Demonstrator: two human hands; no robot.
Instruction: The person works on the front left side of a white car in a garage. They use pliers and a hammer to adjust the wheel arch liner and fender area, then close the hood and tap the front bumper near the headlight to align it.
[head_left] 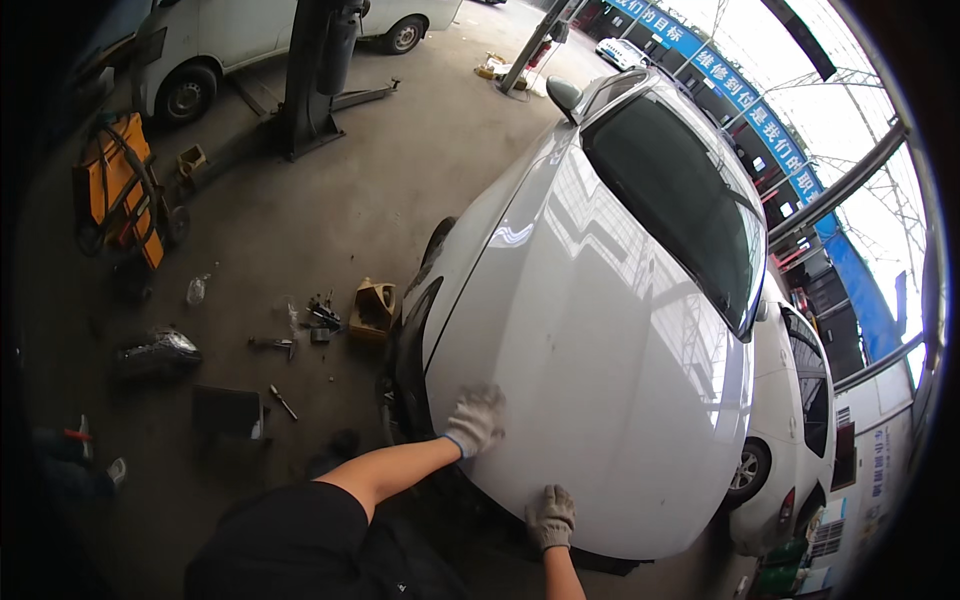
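Observation:
A white car with a closed hood (pixel 600 400) stands in front of me, its windshield (pixel 680 180) toward the far right. Both my hands wear grey work gloves. My left hand (pixel 476 420) is over the hood's near left part, palm down and stretched out. Motion blurs its fingertips, so I cannot tell how firmly it touches. Near the hood's front edge, my right hand (pixel 551 517) lies palm down on the paint with the fingers extended. Neither hand shows anything held. The front of the car below the hood edge is mostly hidden.
On the floor to the left lie a hammer (pixel 275 346), a dark box (pixel 228 412) and a plastic-wrapped part (pixel 160 352). A yellowish jug (pixel 373 308) stands beside the front wheel. Farther off are an orange wheeled machine (pixel 122 190), a lift post (pixel 318 80) and another white car (pixel 790 400).

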